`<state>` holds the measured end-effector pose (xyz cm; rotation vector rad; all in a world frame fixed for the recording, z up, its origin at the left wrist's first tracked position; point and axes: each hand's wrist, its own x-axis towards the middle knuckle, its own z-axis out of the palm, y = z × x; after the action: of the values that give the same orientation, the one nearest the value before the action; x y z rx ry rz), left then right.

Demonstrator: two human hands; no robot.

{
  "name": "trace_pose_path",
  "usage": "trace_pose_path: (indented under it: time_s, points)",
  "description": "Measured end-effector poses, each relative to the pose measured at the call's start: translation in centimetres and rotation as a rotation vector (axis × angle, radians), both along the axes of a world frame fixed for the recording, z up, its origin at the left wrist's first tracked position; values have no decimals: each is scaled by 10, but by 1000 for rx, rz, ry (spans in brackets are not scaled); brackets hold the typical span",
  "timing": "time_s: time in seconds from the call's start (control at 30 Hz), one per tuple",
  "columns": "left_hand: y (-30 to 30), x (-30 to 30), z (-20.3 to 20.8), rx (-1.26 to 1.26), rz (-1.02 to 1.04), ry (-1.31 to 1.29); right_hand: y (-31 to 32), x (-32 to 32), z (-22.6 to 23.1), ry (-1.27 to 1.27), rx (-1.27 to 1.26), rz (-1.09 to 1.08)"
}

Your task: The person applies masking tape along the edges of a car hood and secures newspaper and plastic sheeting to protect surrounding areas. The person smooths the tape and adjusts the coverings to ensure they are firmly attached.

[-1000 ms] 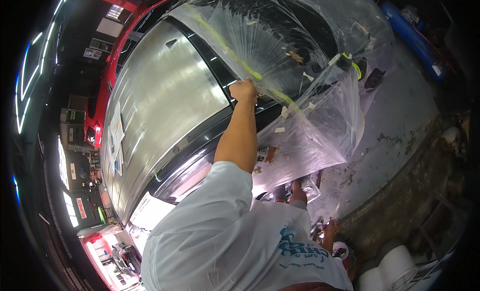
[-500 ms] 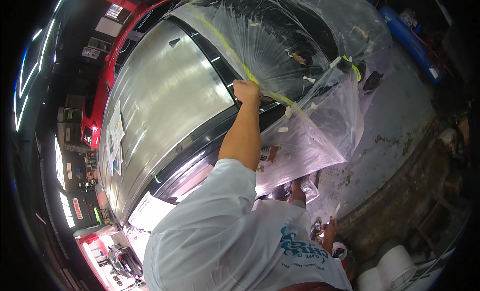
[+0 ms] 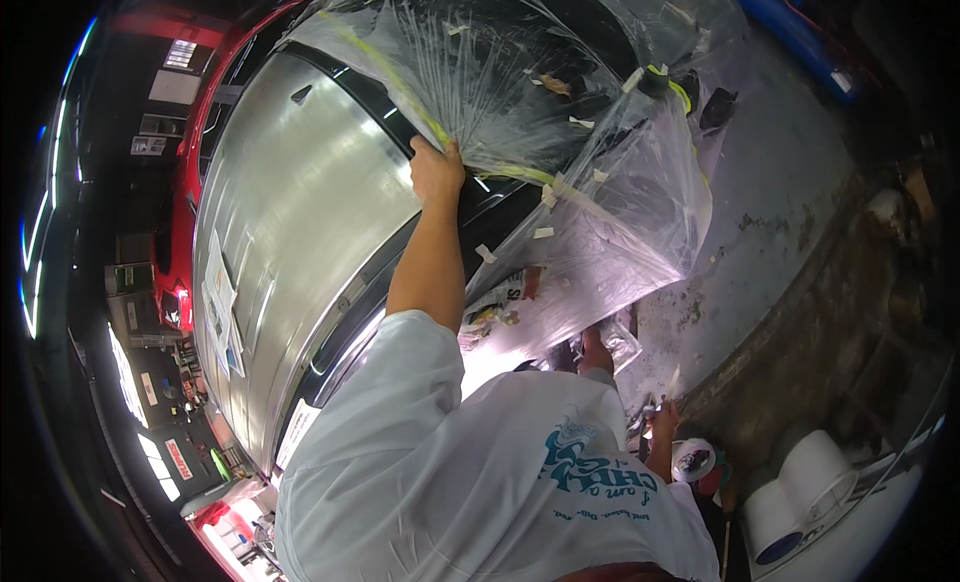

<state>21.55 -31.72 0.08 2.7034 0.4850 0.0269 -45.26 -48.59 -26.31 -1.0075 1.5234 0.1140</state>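
My left hand (image 3: 437, 172) reaches far forward on a bare arm, its fingers closed at the yellow-taped edge of a clear plastic masking sheet (image 3: 480, 112). The sheet lies creased over the car's dark glass and hangs down its side. The bare metal car roof (image 3: 300, 192) is to the left of that hand. At the lower right my right hand (image 3: 663, 419) is closed around a slim, pale, pointed thing (image 3: 673, 384). Its kind is too small to tell.
Newspaper (image 3: 222, 307) lies on the roof. A red car (image 3: 172, 292) stands beyond. A blue cylindrical tank (image 3: 795, 37) lies at the far right. White buckets (image 3: 800, 482) and a round white thing (image 3: 693, 460) are at the lower right. Bits of tape stick to the plastic.
The view has shifted, so the car and sheet appear farther left. My left hand stays at the taped edge, and my right hand still grips the pale thing.
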Motion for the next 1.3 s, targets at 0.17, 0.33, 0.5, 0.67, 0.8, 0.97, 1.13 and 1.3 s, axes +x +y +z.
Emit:
trace_pose_path:
  time_s: [0.17, 0.33, 0.5, 0.67, 0.8, 0.97, 1.13, 1.3]
  points:
    - [39, 12, -30, 449, -632, -238, 8, 11, 16, 9, -10, -27]
    - [43, 19, 9, 789, -674, 238, 11, -44, -26, 11, 21, -7]
    - [60, 65, 18, 730, -651, 75, 1, -49, -36, 38, -15, 101]
    - [81, 159, 5, 719, -639, 109, -17, -1, 9, 43, -16, 101]
    - [82, 147, -6, 745, -542, 318, -41, -18, -4, 41, -43, 128]
    - [37, 192, 49, 713, -512, 585, -45, -7, -13, 95, -72, 139]
    - [126, 281, -35, 674, -478, -22, -53, 6, -29, 111, -19, 288]
    - [85, 273, -58, 861, -372, 119, -52, -46, -29, 116, -87, 312]
